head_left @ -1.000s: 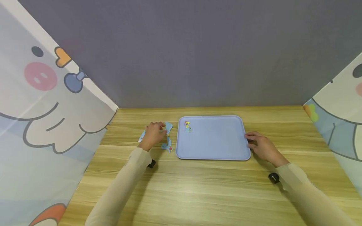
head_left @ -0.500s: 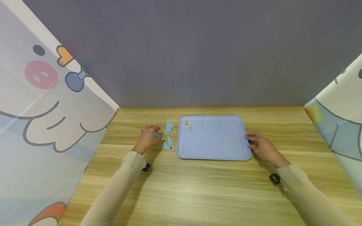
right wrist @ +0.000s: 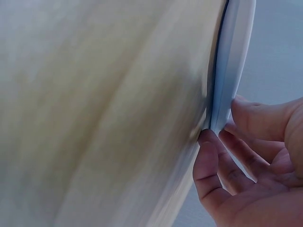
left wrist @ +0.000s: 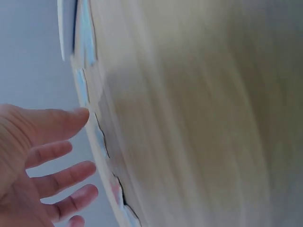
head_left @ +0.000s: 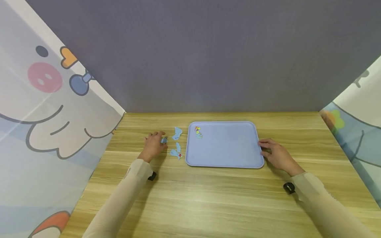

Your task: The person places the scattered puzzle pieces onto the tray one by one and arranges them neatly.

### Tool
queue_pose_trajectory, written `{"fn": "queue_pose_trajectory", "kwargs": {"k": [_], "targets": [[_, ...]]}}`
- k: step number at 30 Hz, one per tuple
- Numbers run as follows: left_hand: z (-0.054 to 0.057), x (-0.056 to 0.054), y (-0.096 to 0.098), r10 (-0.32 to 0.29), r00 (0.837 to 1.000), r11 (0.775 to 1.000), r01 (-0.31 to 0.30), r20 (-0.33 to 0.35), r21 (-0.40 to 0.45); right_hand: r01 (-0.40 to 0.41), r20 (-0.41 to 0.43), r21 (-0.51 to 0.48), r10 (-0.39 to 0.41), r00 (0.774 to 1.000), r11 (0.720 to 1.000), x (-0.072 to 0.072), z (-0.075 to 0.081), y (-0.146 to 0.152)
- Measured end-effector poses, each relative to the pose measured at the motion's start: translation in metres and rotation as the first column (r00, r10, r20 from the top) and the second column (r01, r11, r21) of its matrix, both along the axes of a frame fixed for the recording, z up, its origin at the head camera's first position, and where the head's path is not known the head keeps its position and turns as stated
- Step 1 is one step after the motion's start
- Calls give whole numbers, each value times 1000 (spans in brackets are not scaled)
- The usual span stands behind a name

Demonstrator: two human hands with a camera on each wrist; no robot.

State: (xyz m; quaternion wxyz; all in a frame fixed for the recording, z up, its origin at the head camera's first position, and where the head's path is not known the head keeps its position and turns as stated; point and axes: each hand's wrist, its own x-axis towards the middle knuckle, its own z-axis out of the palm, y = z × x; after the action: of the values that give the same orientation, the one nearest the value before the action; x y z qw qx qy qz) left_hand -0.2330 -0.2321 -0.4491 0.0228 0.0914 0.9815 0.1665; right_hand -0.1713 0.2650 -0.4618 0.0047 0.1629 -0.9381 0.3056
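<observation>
Across the wood-grained table [head_left: 208, 198], your right hand [head_left: 278, 157] rests parted thumb and fingertips against the edge of the tray [head_left: 224, 145], apparently to steady it, while your left hand [head_left: 152, 145], fingers spread, hovers beside blue pieces [head_left: 177, 132] laid handily left of it.

Two hands [head_left: 152, 144] [head_left: 278, 156], two sleeves [head_left: 119, 198] [head_left: 330, 205], one tray [head_left: 226, 145], one table [head_left: 205, 201], several printed pieces [head_left: 177, 131], exact number unclear

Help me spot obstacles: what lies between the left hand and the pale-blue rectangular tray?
In the head view, several flat, irregular light-blue pieces lie on the wood-grain table between the left hand and the tray.
</observation>
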Motion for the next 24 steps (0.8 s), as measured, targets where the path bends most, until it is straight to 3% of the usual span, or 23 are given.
{"fn": "queue_pose_trajectory", "kwargs": {"k": [4, 12, 24], "targets": [[-3, -4, -4, 27, 1000, 1000, -27, 12, -5, -1, -1, 3, 1, 1000, 1000, 0, 0, 0], [-7, -10, -6, -15, 1000, 999, 16, 25, -31, -1, 8, 7, 1, 1000, 1000, 0, 2, -2], [-5, -14, -1, -19, 997, 999, 22, 72, -40, 9, 18, 7, -9, 1000, 1000, 2, 1, -2]]}}
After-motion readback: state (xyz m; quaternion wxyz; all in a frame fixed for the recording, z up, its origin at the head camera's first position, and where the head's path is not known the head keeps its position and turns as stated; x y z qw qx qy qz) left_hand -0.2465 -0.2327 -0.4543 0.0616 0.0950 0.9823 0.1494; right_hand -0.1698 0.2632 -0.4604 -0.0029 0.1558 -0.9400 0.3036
